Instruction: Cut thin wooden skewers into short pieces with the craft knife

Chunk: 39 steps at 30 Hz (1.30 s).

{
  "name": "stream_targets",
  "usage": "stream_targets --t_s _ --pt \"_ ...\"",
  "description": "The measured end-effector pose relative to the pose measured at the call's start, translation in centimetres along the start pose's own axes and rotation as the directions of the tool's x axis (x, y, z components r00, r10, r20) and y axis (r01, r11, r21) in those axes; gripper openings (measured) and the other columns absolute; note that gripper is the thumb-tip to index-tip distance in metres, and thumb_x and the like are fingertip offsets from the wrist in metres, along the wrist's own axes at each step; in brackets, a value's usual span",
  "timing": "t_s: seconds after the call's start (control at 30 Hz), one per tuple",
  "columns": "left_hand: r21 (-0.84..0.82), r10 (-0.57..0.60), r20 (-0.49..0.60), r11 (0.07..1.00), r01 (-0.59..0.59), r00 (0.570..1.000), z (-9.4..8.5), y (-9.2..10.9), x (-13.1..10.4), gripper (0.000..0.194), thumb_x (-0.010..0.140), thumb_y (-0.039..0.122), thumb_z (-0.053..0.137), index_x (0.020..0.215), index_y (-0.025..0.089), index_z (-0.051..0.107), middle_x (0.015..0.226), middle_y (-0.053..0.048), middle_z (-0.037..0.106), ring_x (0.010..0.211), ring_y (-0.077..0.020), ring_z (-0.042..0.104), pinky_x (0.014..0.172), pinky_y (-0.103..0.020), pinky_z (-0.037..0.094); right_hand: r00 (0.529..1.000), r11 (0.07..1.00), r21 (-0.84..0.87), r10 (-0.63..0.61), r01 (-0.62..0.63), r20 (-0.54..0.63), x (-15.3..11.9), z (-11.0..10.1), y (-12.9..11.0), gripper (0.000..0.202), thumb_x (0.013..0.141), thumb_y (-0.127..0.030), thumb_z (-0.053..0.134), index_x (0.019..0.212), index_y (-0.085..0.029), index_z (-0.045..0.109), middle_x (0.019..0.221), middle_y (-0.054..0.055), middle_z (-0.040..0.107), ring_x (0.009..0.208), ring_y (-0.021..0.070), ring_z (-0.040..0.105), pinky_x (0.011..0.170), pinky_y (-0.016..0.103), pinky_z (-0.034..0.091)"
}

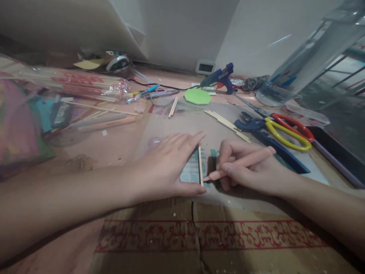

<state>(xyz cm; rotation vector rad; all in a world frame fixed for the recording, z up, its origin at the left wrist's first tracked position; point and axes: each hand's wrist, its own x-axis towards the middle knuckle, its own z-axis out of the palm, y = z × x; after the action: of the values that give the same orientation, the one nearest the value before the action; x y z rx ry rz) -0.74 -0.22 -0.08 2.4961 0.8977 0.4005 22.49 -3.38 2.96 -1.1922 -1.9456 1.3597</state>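
Observation:
My left hand (173,163) spans a thin wooden stick (200,163), with the fingers at its far end and the thumb at its near end. The stick lies on a pale sheet (188,167) with blue-green printing. Closed round a peach-coloured marker (245,160), my right hand (242,167) is just right of the stick. The marker's tip is at or very near the stick's lower end; contact is hard to tell. Several cut sticks (225,123) lie beyond my right hand, and a short pair of sticks (173,106) lies farther back.
Red-and-yellow-handled scissors (288,133) and blue-handled pliers (273,144) lie at the right by a dark tray (339,156). A glue gun (219,78), a green paper octagon (197,96) and a tall clear container (285,83) stand behind. Bagged skewers (76,83) are at left.

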Motion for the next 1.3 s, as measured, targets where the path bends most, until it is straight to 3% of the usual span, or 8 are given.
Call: stream_targets --t_s 0.23,0.57,0.77,1.1,1.3 --pt "0.005 -0.019 0.005 1.000 0.019 1.000 0.05 0.03 -0.08 0.103 0.078 0.052 0.078 0.158 0.020 0.023 0.150 -0.018 0.049 0.139 -0.0375 0.045 0.111 -0.056 0.039 0.997 0.999 0.053 0.008 -0.012 0.071 -0.16 0.03 0.07 0.017 0.089 -0.026 0.067 0.078 -0.020 0.055 0.061 0.002 0.071 0.050 0.0115 0.060 0.044 0.019 0.042" --pt "-0.002 0.010 -0.024 1.000 -0.010 1.000 0.08 0.00 -0.11 0.104 0.076 0.054 0.080 0.157 0.020 0.025 0.145 -0.017 0.052 0.136 -0.0365 0.048 0.111 -0.053 0.040 0.997 1.000 0.012 0.004 -0.003 -0.072 0.21 0.28 0.14 0.019 0.092 -0.024 0.062 0.074 -0.021 0.054 0.059 0.000 0.069 0.049 0.0110 0.059 0.045 0.019 0.041" --pt "0.042 -0.058 -0.011 0.997 0.059 0.998 -0.12 0.31 -0.12 0.106 0.073 0.053 0.082 0.156 0.019 0.026 0.145 -0.018 0.052 0.135 -0.0386 0.049 0.107 -0.057 0.042 0.999 0.999 0.050 -0.013 0.011 0.034 -0.11 0.25 0.03 0.016 0.089 -0.022 0.066 0.078 -0.021 0.054 0.061 0.001 0.071 0.052 0.0126 0.063 0.046 0.019 0.043" --pt "0.086 -0.074 -0.009 0.993 0.074 0.997 -0.06 0.51 -0.16 0.106 0.074 0.059 0.079 0.157 0.017 0.026 0.146 -0.018 0.051 0.135 -0.0395 0.048 0.107 -0.059 0.041 0.995 0.999 0.049 -0.005 0.010 -0.103 0.38 0.54 0.24 0.020 0.093 -0.020 0.057 0.074 -0.020 0.054 0.059 0.000 0.068 0.049 0.0088 0.058 0.046 0.018 0.042" --pt "0.118 -0.064 -0.025 0.991 0.066 0.998 -0.09 0.47 -0.03 0.107 0.074 0.059 0.078 0.156 0.015 0.026 0.145 -0.019 0.051 0.135 -0.0385 0.047 0.107 -0.057 0.042 0.999 0.999 0.050 -0.021 0.020 0.024 0.20 0.31 0.19 0.016 0.091 -0.022 0.062 0.078 -0.021 0.053 0.060 0.002 0.070 0.053 0.0124 0.063 0.047 0.019 0.044"
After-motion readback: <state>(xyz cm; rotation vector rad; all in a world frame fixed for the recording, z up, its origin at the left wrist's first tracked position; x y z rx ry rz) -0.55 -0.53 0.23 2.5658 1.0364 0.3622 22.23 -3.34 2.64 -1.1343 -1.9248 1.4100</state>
